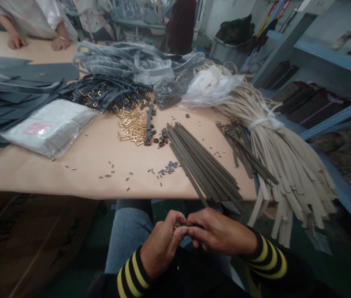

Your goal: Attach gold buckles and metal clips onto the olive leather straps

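Note:
My left hand and my right hand meet over my lap, below the table's front edge. Their fingertips pinch a small metal-edged piece, mostly hidden by my fingers. Beyond them, on the table, lie a bundle of long dark straps and a heap of gold-coloured buckles. Small dark loops and scattered small metal pieces lie near the heap. A tied bundle of beige straps hangs over the table's right edge.
The tan-topped table holds black buckled straps, grey strap bundles in plastic, and a sealed bag. A co-worker's hands rest at its far left. Blue metal shelving stands to the right.

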A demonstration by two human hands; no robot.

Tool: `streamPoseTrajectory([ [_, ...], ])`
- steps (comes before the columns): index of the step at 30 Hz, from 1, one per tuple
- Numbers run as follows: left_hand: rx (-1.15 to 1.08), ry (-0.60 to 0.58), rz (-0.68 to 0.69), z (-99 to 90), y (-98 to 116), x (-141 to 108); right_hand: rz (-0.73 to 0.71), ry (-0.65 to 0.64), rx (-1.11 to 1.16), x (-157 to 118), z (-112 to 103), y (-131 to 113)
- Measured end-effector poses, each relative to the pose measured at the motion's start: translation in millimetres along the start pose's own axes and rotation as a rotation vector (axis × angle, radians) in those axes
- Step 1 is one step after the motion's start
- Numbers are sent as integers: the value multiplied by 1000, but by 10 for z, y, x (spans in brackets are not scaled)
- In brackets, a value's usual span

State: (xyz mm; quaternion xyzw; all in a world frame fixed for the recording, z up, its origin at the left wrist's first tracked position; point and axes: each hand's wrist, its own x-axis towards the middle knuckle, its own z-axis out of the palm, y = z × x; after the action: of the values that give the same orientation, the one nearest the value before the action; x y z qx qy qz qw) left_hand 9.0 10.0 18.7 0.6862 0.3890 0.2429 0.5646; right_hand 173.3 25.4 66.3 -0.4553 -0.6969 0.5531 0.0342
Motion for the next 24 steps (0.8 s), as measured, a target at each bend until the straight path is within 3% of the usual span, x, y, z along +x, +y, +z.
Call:
streamPoseTrajectory([
  [4, -55, -42, 25, -50, 19, 37, -32, 14, 132, -32, -15, 59],
  [7, 50, -66, 109, -87, 40, 90, -8, 22, 184, -41, -23, 89],
  [11, 246, -95, 257, -75, 29, 153, 111, 175, 77, -22, 5, 90],
  [15, 275, -119, 315, -47, -11, 210, 95, 271, -47, 4, 49, 95],
  [20, 317, -52, 338, -39, -7, 306, 104, 325, -103, -37, 12, 96],
  [24, 254, 37, 267, -5, -35, 388, 124, 325, -198, -124, -272, 78],
])
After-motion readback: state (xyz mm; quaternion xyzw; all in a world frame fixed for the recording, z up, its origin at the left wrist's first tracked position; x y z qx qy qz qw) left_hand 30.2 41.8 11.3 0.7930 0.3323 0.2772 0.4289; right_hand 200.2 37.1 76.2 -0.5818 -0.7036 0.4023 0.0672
